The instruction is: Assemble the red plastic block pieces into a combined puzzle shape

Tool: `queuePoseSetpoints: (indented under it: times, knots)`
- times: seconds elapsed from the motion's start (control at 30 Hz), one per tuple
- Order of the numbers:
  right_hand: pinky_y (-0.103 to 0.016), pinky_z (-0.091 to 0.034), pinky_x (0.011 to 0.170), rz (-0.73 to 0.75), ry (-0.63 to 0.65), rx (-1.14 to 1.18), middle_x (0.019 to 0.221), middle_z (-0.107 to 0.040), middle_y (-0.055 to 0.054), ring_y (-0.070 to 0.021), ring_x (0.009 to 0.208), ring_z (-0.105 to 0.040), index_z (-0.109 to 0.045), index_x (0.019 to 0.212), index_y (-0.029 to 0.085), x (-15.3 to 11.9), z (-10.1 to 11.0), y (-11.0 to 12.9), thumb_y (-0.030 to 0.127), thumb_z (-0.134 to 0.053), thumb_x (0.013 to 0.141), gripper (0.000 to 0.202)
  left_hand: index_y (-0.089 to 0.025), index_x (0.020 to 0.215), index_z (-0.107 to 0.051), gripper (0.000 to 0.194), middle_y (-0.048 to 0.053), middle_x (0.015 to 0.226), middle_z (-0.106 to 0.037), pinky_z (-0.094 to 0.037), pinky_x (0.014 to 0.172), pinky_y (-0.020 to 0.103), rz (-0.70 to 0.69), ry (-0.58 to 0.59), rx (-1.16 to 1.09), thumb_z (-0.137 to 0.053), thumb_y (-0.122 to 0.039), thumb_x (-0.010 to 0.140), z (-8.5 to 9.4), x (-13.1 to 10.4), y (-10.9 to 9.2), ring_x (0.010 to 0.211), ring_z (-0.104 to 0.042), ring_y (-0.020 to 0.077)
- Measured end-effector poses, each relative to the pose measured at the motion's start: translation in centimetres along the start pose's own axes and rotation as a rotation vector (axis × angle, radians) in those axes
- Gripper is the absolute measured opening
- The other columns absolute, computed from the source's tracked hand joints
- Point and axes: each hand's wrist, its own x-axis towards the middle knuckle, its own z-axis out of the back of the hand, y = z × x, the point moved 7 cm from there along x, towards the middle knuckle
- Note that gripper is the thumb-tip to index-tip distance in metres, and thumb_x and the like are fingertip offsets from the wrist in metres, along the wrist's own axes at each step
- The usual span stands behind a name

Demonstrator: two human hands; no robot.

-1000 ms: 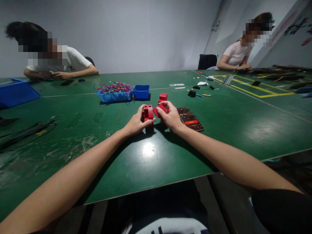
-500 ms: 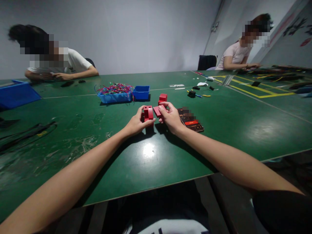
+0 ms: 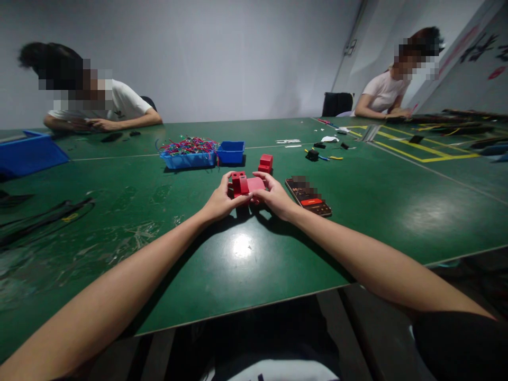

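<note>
Between thumb and fingers, my left hand [image 3: 223, 198] grips a red block with round holes in its top [image 3: 238, 183]. My right hand [image 3: 275, 196] is closed on a flat, lighter red piece [image 3: 256, 184], which meets the right side of the holed block. Whether the two are joined or only touch I cannot tell. The fingers hide the undersides of both. Just beyond my right fingertips a separate stepped red block [image 3: 265, 163] stands on the green table [image 3: 190, 275].
A phone [image 3: 307, 197] lies right of my hands. Farther back are a blue bin of coloured wires [image 3: 190, 160], a smaller blue bin [image 3: 230, 152] and pliers [image 3: 329, 157]. Black cables [image 3: 43, 222] lie at left. One person [image 3: 119, 103] sits across left, another [image 3: 383, 95] across right.
My right hand has brought the flat red piece left against the holed block, where before a gap showed. The phone and the stepped red block are now less covered by my hand.
</note>
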Motion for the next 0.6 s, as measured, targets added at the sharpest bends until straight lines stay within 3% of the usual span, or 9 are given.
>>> queuePoseSetpoints:
  times: [0.13, 0.33, 0.6]
  knots:
    - [-0.028, -0.054, 0.06, -0.043, 0.074, 0.064, 0.099, -0.06, -0.003, -0.0126, 0.067, -0.059, -0.046, 0.12, 0.022, -0.3, -0.6, -0.2, 0.016, -0.063, 0.06, 0.063, -0.02, 0.135, -0.03, 0.083, 0.012, 0.115, -0.062, -0.054, 0.086, 0.041, -0.003, -0.009, -0.027, -0.075, -0.044, 0.069, 0.1, 0.1, 0.0, 0.094, -0.066, 0.0234]
    - [-0.033, -0.054, 0.076, 0.125, 0.095, -0.218, 0.107, -0.061, -0.007, -0.0176, 0.087, -0.062, -0.049, 0.115, 0.019, 0.0, -0.2, -0.1, 0.026, -0.071, 0.065, 0.055, -0.019, 0.133, -0.032, 0.083, 0.012, 0.113, -0.062, -0.055, 0.084, 0.039, -0.006, -0.011, -0.048, -0.076, -0.044, 0.067, 0.2, 0.1, 0.0, 0.094, -0.066, 0.0231]
    - [-0.039, -0.047, 0.086, 0.184, -0.185, -0.425, 0.105, -0.062, -0.011, -0.022, 0.094, -0.06, -0.054, 0.102, 0.016, 0.2, 1.6, 0.3, 0.046, -0.073, 0.067, 0.05, -0.018, 0.13, -0.036, 0.084, 0.009, 0.106, -0.062, -0.056, 0.079, 0.037, 0.01, -0.019, -0.084, -0.079, -0.043, 0.063, 0.2, 0.2, -0.3, 0.085, -0.066, 0.0197]
